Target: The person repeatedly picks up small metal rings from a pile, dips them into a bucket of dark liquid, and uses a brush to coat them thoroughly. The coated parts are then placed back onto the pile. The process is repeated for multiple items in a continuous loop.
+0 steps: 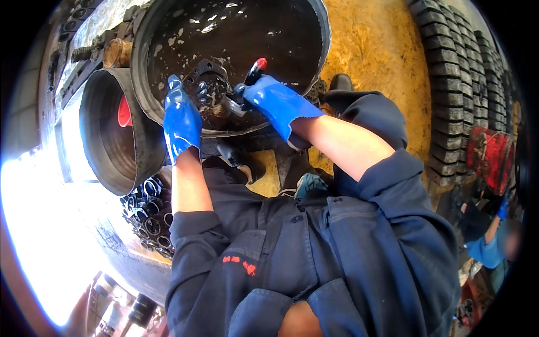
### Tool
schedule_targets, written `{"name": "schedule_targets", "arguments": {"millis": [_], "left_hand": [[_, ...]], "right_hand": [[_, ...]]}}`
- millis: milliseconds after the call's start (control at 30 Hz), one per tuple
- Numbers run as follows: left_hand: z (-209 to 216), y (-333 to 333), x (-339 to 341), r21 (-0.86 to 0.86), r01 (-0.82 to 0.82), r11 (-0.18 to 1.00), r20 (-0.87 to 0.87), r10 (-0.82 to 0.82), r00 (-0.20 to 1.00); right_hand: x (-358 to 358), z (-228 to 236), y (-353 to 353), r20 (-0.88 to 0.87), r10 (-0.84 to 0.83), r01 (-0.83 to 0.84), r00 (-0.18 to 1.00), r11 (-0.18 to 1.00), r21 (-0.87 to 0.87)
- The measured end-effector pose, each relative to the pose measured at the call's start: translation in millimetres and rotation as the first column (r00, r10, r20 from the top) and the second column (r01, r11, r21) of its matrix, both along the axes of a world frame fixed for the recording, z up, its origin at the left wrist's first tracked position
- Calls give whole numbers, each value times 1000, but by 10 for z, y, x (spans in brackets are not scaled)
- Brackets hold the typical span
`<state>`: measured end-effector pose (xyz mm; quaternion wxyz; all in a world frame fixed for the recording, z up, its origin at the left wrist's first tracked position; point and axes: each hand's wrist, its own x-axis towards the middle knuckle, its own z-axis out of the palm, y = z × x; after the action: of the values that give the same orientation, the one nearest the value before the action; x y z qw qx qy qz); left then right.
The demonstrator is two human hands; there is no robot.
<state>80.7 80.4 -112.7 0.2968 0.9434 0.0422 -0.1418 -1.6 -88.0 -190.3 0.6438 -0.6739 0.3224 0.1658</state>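
Both my hands wear blue rubber gloves over a wide black tub [327,33] of dark, murky liquid with pale foam flecks. My right hand [272,100] is closed around a brush [257,70] with a dark, red-tipped handle. Its silvery lower end points down toward a dark, round metal part [209,68] with holes near its edge. At the tub's near left, my left hand [182,115] is closed at the side of this part and seems to grip it. Liquid and glove hide some of the contact.
A smaller black tub [106,135] with a red object [124,111] inside leans at the left. Below it are many dark ring-shaped parts [150,216]. A rusty cylinder [118,54] lies beyond. Stacked tyres [449,84] and a red container [489,160] stand right; another person [488,250] is behind.
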Motion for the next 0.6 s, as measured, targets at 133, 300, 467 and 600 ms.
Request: {"name": "schedule_targets", "arguments": {"millis": [133,300,467,600], "left_hand": [[-273,216,117,-28,140,990,155,-134,979],[-239,173,75,-215,99,972,153,-66,986],[90,-73,-73,-225,-10,974,-24,5,1000],[92,4,-61,-163,47,986,33,-42,999]], "right_hand": [[128,6,-38,-44,140,-147,989,959,-244],[112,53,-18,257,166,44,952,758,-651],[161,74,-233,360,-41,20,932,998,64],[-20,331,-161,294,25,-84,956,978,190]]}}
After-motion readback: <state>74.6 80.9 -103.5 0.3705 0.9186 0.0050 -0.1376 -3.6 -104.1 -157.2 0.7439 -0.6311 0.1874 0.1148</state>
